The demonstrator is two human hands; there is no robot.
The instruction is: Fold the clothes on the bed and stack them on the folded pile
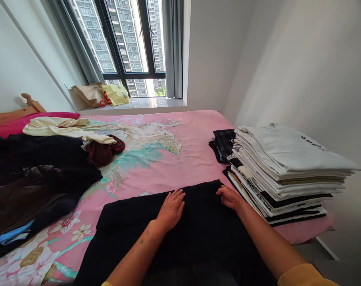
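Observation:
A black garment (195,234) lies spread on the pink flowered bedsheet (156,159) in front of me. My left hand (171,209) rests flat on its upper middle, fingers stretched out and together. My right hand (229,197) curls over the garment's far right corner, fingers bent onto the cloth edge.
A tall stack of folded shirts (287,171), mostly white and striped, sits at the bed's right edge, with a dark folded piece (223,145) behind it. A heap of dark and cream unfolded clothes (40,174) fills the left. Bags (103,94) lie on the window sill.

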